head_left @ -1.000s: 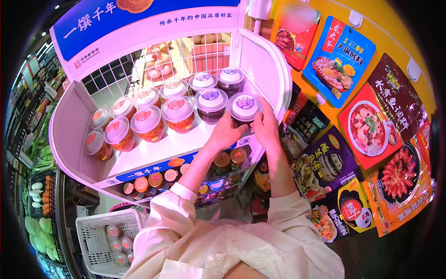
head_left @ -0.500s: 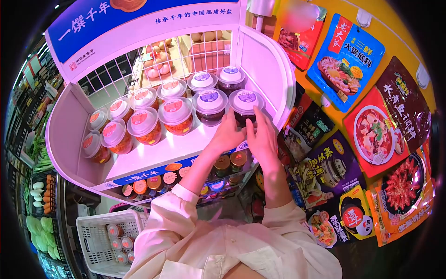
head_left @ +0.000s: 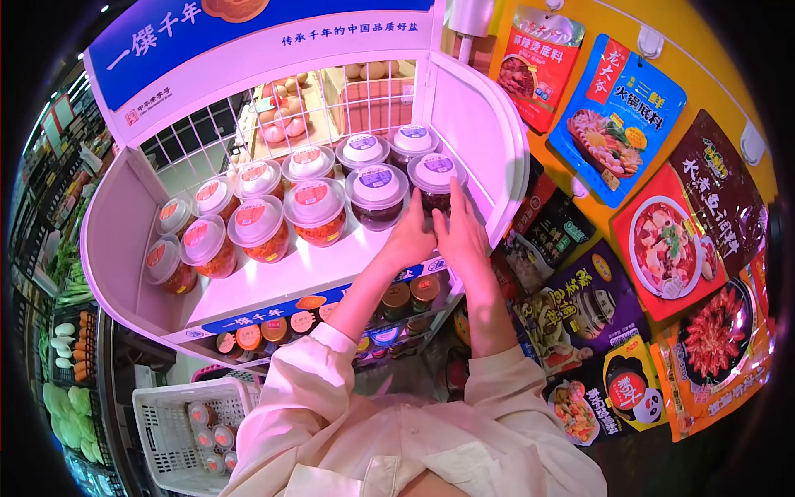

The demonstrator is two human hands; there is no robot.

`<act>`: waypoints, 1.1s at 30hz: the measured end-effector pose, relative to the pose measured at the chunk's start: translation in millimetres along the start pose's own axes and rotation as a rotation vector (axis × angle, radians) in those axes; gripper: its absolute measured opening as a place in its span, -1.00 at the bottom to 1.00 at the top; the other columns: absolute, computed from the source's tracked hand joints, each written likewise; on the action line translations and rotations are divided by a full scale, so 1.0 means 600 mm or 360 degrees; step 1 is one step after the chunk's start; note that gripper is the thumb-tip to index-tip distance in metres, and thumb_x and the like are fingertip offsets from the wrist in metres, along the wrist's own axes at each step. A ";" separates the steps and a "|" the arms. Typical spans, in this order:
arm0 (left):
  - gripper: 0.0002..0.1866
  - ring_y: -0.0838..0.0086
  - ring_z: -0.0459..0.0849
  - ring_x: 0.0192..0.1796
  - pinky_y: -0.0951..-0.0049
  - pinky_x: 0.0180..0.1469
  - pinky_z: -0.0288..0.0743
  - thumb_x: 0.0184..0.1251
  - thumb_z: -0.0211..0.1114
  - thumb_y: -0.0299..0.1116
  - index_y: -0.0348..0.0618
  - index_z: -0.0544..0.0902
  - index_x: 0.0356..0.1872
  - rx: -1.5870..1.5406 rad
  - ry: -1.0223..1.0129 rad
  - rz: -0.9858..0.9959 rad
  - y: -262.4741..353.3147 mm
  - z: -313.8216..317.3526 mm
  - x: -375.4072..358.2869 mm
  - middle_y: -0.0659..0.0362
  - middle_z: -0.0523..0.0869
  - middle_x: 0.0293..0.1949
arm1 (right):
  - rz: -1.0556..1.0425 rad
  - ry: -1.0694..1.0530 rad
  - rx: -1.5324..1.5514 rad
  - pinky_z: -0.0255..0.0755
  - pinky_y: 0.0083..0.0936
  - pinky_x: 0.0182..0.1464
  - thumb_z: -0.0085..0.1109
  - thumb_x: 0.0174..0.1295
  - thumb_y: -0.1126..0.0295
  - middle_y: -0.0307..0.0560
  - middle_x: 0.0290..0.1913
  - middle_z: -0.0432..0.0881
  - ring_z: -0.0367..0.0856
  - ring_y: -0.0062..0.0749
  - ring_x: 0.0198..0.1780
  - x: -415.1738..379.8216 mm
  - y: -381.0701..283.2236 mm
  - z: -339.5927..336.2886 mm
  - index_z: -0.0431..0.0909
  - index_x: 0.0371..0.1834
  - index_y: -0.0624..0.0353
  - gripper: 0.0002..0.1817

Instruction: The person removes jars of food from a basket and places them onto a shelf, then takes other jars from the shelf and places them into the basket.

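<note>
A lidded plastic tub with a purple label (head_left: pixel 438 171) stands at the front right of the pink shelf (head_left: pixel 248 290), dark food inside. My left hand (head_left: pixel 411 235) is against its left front side, fingers pointing up along it. On the right front side rests my right hand (head_left: pixel 461 232), fingers raised near the lid's rim. Between them the two hands hold the tub, which stays upright on the shelf; its lower front is partly hidden. Just left is another purple-labelled tub (head_left: pixel 377 195). A row of red-labelled tubs (head_left: pixel 315 211) continues leftward, with more tubs behind.
The shelf's curved side wall (head_left: pixel 484 124) rises right of the tubs, with a wire grille (head_left: pixel 207 137) behind. Hanging food pouches (head_left: pixel 617 120) cover the yellow panel at right. Lower down are jars (head_left: pixel 276 327) and a white basket (head_left: pixel 153 422) holding several tubs.
The front right tub has shifted slightly back and left, nearer its neighbour, with both hands at it. The view has tilted a little.
</note>
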State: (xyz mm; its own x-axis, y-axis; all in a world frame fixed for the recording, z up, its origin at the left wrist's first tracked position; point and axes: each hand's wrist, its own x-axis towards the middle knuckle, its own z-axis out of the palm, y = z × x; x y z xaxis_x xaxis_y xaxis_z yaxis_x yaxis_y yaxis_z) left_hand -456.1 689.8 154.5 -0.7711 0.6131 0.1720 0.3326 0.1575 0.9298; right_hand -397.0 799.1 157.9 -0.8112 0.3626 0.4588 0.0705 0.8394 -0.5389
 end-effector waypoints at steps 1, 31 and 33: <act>-0.12 0.12 0.40 0.34 0.34 0.33 0.26 0.21 0.15 -0.50 -0.47 -0.19 0.45 0.0015 -0.0010 -0.0065 0.004 -0.002 -0.003 -0.29 0.41 0.26 | 0.0035 -0.0033 -0.0017 0.41 -0.06 0.11 0.01 0.34 0.23 0.21 0.34 0.32 0.45 0.22 0.19 -0.001 -0.003 0.001 0.01 0.48 0.10 -0.32; -0.61 0.01 0.49 0.20 0.15 0.24 0.37 0.17 0.23 -0.54 -0.26 0.57 0.07 0.0512 0.0465 0.0679 0.021 -0.055 -0.226 -0.06 0.58 0.07 | -0.0445 0.0664 0.0228 0.41 -0.29 0.04 0.07 0.21 0.60 0.04 -0.03 0.60 0.56 -0.08 -0.01 -0.122 -0.042 0.022 0.50 0.07 0.27 -0.67; -0.63 0.01 0.47 0.24 0.11 0.27 0.33 0.16 0.24 -0.56 -0.24 0.60 0.05 0.0532 0.0570 0.0689 0.004 -0.065 -0.251 -0.03 0.59 0.05 | -0.0532 0.0663 0.0347 0.37 -0.24 0.16 0.10 0.21 0.60 0.08 0.02 0.61 0.53 0.00 0.11 -0.170 -0.077 0.032 0.52 0.06 0.29 -0.68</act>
State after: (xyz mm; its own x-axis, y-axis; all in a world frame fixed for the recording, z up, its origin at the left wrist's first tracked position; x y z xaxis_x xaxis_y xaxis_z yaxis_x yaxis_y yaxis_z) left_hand -360.3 567.3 143.6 -0.6436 0.3881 0.6597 0.7600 0.2219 0.6109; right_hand -328.7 715.4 122.2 -0.4685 0.2577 0.8451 -0.3076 0.8491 -0.4294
